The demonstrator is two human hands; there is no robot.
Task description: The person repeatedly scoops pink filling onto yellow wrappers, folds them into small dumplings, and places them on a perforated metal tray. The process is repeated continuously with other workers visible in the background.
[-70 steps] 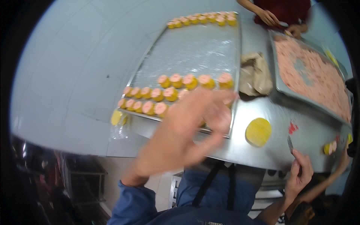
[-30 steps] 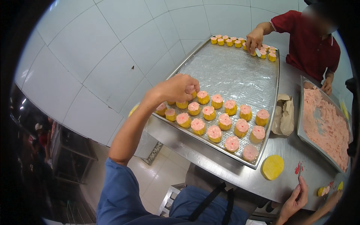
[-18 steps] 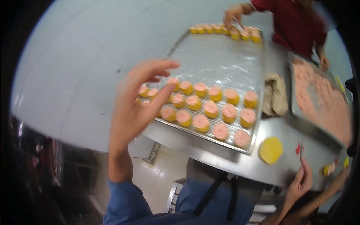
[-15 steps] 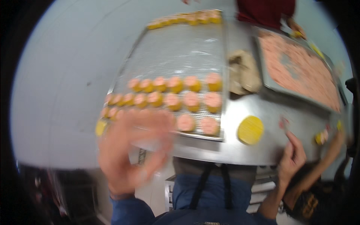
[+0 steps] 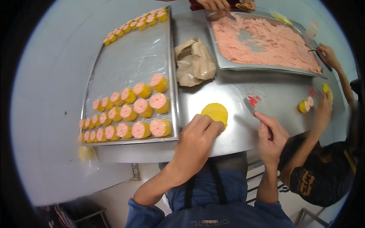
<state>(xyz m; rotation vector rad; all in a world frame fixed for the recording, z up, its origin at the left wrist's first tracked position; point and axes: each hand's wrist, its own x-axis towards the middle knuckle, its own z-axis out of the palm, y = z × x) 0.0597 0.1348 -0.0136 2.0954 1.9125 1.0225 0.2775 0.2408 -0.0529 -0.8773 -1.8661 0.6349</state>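
Note:
My left hand (image 5: 197, 138) is closed, its fingertips pinching the near edge of a stack of round yellow dumpling wrappers (image 5: 216, 112) on the steel table. In my right hand (image 5: 273, 138) is a spreading knife (image 5: 249, 106), its blade pointing away over a red smear (image 5: 254, 99) on the tabletop. Part of its handle shows under my fingers. To the left, a metal tray (image 5: 129, 60) carries rows of yellow dumplings (image 5: 140, 130) with pink filling on top, some at the near end and others at the far end.
A deep steel pan (image 5: 262, 67) of pink filling stands at the far right. Between pan and tray sits a crumpled brown paper bag (image 5: 195, 64). Co-workers' hands (image 5: 215, 4) reach in from the far side and right (image 5: 323, 110), near several filled dumplings (image 5: 305, 105).
My left hand has moved right, from above the tray's near edge to the wrappers. My right hand still holds the knife. The view has shifted, so the tray appears farther left.

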